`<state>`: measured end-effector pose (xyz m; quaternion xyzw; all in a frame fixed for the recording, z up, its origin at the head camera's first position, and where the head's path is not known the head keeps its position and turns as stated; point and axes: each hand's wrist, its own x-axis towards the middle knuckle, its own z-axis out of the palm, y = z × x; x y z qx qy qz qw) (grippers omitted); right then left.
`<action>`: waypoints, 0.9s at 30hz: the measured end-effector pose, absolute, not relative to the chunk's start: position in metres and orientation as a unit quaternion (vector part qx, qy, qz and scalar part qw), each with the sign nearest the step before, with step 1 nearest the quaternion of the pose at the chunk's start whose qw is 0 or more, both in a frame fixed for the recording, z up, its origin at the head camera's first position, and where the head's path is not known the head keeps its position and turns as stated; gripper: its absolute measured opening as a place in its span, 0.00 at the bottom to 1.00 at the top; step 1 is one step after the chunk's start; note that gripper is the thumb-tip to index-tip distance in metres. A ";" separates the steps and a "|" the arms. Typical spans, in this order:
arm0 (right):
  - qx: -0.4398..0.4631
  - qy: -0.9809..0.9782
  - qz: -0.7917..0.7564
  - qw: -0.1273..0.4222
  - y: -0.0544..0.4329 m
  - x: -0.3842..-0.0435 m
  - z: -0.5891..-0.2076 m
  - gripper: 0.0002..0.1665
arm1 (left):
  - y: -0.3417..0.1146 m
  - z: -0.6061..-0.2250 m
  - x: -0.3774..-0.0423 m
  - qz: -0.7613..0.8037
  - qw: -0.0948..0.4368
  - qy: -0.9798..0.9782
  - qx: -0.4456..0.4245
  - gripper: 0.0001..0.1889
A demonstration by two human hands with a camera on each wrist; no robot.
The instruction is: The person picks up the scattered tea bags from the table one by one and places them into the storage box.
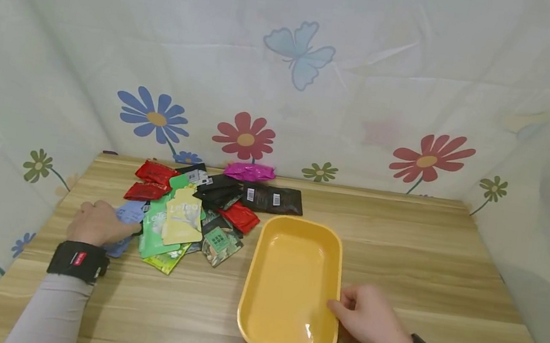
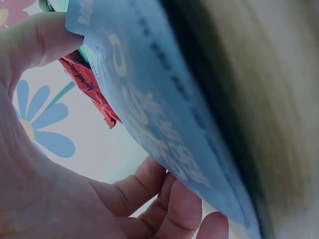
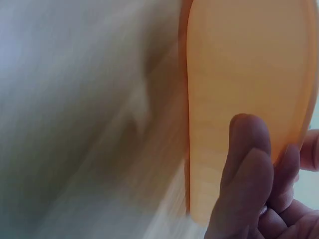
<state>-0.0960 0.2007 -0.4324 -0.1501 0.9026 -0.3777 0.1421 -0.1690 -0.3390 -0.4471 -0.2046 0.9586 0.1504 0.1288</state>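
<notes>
At the left of the pile, my left hand [image 1: 95,223] spans a light blue sachet [image 2: 144,109], thumb at one end and fingertips at the lower edge. The sachet [image 1: 130,211] is partly hidden under that hand in the head view. On the other side, my right hand [image 1: 369,319] pinches the right rim of a yellow plastic tray [image 1: 294,293], thumb on the inner side and fingers outside. Close up in the right wrist view, the thumb overlaps the tray [image 3: 239,64]. The tray lies flat on the table with nothing in it.
Beside the blue sachet lie a green sachet [image 1: 155,236], a pale yellow sachet [image 1: 183,223] and red packets [image 1: 146,192]. Black packets [image 1: 283,200] and a magenta packet [image 1: 250,172] lie behind, near the flowered backdrop [image 1: 284,108]. Everything stands on a wooden table [image 1: 418,246].
</notes>
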 end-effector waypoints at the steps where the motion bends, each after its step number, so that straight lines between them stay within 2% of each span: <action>1: -0.150 0.897 -0.388 0.150 0.199 -0.094 -0.434 0.21 | -0.340 -0.447 -0.169 0.151 0.130 0.958 -0.205 0.51; 4: -0.146 0.888 -0.406 0.159 0.194 -0.091 -0.436 0.20 | -0.341 -0.445 -0.168 0.151 0.130 0.959 -0.203 0.50; 8: -0.132 0.899 -0.394 0.139 0.193 -0.097 -0.438 0.19 | -0.343 -0.439 -0.165 0.141 0.134 0.961 -0.197 0.48; 14: -0.128 0.905 -0.393 0.102 0.196 -0.119 -0.442 0.21 | -0.346 -0.430 -0.160 0.136 0.160 0.959 -0.192 0.35; 18: -0.140 0.894 -0.413 0.101 0.198 -0.134 -0.446 0.23 | -0.349 -0.430 -0.160 0.152 0.178 0.953 -0.191 0.31; 22: -0.142 0.885 -0.427 0.119 0.199 -0.142 -0.452 0.23 | -0.353 -0.430 -0.159 0.167 0.192 0.950 -0.182 0.32; 27: -0.150 0.880 -0.434 0.123 0.198 -0.147 -0.456 0.22 | -0.355 -0.421 -0.156 0.161 0.194 0.956 -0.151 0.40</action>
